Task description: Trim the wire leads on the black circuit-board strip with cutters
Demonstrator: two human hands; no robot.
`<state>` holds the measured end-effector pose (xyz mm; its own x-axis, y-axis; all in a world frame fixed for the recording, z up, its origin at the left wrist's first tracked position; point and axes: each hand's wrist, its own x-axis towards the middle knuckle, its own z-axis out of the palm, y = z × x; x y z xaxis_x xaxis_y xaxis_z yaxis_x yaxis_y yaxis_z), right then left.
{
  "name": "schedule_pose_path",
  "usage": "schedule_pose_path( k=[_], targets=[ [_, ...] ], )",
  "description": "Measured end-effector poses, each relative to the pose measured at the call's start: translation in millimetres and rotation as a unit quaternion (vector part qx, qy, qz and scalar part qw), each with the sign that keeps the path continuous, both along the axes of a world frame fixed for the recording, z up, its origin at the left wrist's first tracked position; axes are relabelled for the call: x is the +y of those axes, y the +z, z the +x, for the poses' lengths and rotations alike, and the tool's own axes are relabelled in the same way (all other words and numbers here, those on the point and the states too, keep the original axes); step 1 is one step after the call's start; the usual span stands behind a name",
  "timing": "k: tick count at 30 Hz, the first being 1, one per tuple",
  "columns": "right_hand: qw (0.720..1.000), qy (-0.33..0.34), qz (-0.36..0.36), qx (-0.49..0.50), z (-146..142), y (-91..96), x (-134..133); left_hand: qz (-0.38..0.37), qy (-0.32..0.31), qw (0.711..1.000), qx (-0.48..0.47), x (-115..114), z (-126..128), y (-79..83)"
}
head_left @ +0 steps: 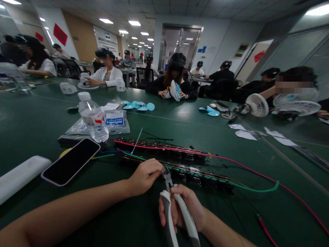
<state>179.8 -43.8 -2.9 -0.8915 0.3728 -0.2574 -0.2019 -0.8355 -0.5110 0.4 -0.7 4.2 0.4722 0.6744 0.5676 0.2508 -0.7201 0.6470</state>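
At bottom centre, the right hand (192,203)'s grip wraps the handles of the pliers (166,202), the place to hold this stiff, solid-looking tool. At centre, the left hand (144,175) curls by the front strip (190,171); what it pinches cannot be told. The strip looks light, best taken at both ends. Phone (72,161) and bottle (89,115) hem the left; beyond, the table (177,118) gives room.

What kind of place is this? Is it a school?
Maybe a workshop or a hands-on training room; I can't say for sure. Light-blue fan blades lie on the big green table, a person across it holds a fan part, and the right hand grips pliers.
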Motion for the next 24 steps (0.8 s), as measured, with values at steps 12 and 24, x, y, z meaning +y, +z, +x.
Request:
schedule_pose_path(
  k=[12, 24],
  targets=[
    [1.0, 0.006, 0.014, 0.009, 0.6, -1.4, 0.6, 0.005, 0.004, 1.0, 0.005, 0.0, -0.4, -0.7],
    [1.0, -0.013, 0.013, -0.006, -0.7, -2.9, -0.3, 0.001, 0.005, 1.0, 0.005, 0.3, -1.1, -0.9]
  ],
)
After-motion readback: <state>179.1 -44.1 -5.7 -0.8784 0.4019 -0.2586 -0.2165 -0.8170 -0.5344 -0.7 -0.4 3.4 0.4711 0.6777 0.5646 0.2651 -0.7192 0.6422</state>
